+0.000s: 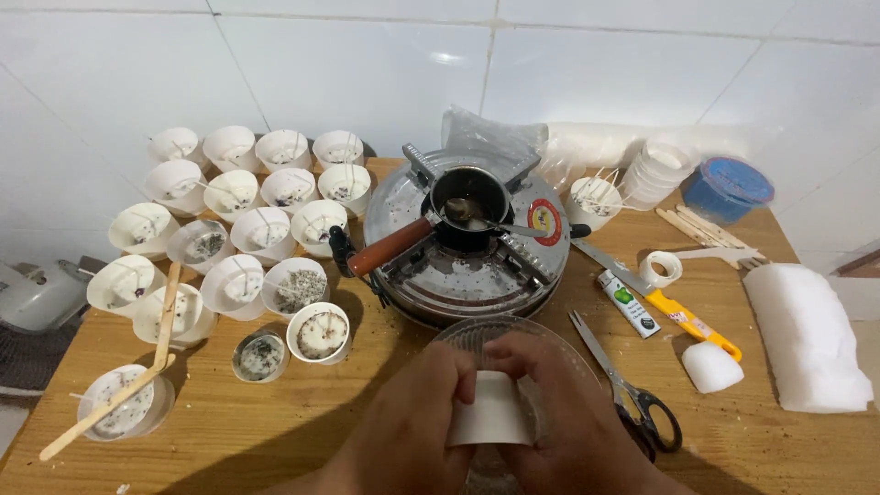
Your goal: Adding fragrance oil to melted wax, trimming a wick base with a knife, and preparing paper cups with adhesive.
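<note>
Both my hands hold a small white cup [490, 412] upside down at the table's front edge. My left hand [408, 422] grips its left side and my right hand [564, 403] wraps its right side and top. The cup is over a clear glass bowl [477, 335] that my hands partly hide. Just beyond stands a round metal stove [467, 266] carrying a small black pot [469, 197] with a reddish-brown handle [390, 247] and a spoon resting in it.
Several white cups [247, 197] with wicks and dark flecks fill the table's left side; two wooden sticks [137, 367] lie across some. On the right lie scissors [632, 390], a yellow-handled knife [660, 302], a glue tube [629, 304], a tape roll [662, 268], white wax blocks [807, 335] and a blue tub [727, 188].
</note>
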